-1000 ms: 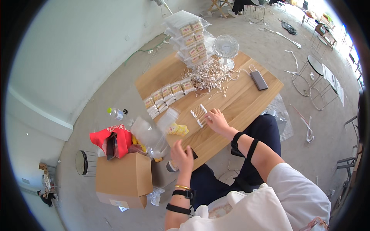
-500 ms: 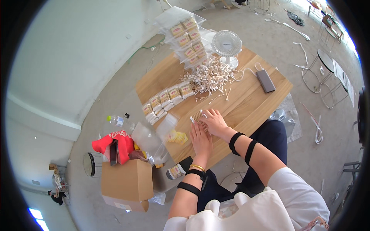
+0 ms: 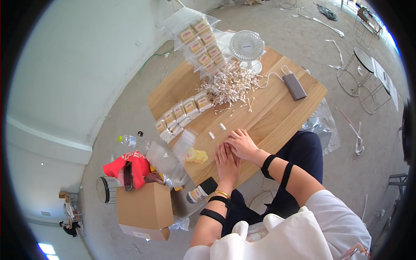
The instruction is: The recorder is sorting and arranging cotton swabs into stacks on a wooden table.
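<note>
My left hand [image 3: 227, 163] and my right hand [image 3: 243, 145] meet over the near part of the wooden table [image 3: 268, 130]. The right fingers are bent down over the left fingertips. Something small and reddish shows between them, but the fingers hide most of it. Just beyond the fingertips lies a small flat row of cotton swabs [image 3: 217, 131], side by side and touched by neither hand. A big loose heap of cotton swabs [image 3: 229, 86] sits farther back, with a few strays [image 3: 250, 104] at its near side. Filled packs of swabs [image 3: 183, 112] stand in a row to the left.
Bagged packs [image 3: 200, 43] are stacked at the back, beside a white fan [image 3: 247, 47]. A grey power bank [image 3: 294, 86] with a white cable lies right. Clear bags [image 3: 184, 143] and yellow labels [image 3: 196, 156] lie at the left edge. A cardboard box [image 3: 145, 206] stands below left.
Both hands have drawn back toward me from the row of swabs. That row, partly covered before, now lies uncovered on the table. The whole view has shifted slightly.
</note>
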{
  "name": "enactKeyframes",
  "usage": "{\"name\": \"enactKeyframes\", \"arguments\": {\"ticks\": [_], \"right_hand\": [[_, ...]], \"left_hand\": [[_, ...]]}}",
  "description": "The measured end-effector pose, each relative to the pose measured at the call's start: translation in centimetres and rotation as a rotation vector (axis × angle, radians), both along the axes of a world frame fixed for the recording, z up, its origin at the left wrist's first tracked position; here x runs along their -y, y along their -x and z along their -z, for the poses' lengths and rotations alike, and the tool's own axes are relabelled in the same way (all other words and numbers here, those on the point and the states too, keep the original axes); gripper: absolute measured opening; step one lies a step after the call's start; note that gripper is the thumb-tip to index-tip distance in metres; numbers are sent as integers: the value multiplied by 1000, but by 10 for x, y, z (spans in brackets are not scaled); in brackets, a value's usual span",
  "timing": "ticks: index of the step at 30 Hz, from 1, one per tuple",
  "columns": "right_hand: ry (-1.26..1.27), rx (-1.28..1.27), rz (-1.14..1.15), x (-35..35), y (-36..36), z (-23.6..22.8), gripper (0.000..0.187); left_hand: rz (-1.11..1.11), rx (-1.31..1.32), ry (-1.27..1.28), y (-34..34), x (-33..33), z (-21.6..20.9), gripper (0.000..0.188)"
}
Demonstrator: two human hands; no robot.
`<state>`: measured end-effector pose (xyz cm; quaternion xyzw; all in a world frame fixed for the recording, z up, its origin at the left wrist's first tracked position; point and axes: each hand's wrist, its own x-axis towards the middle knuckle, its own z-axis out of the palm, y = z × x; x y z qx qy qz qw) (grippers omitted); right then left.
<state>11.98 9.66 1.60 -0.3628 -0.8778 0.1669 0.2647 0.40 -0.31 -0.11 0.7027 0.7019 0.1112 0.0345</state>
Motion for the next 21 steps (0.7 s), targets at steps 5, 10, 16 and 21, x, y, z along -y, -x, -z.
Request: {"name": "enactKeyframes", "arguments": {"ticks": [5, 10, 16, 21], "right_hand": [[98, -35, 16, -6, 5, 1, 19], [26, -8, 100, -30, 21, -3, 19], [-35, 59, 104, -38, 30, -4, 17], [-39, 40, 77, -33, 23, -1, 13]], "left_hand": [[44, -3, -73, 2, 1, 0, 83], [17, -36, -60, -1, 2, -2, 77], [-1, -17, -87, -3, 5, -2, 76], [1, 38, -76, -5, 12, -5, 72]]}}
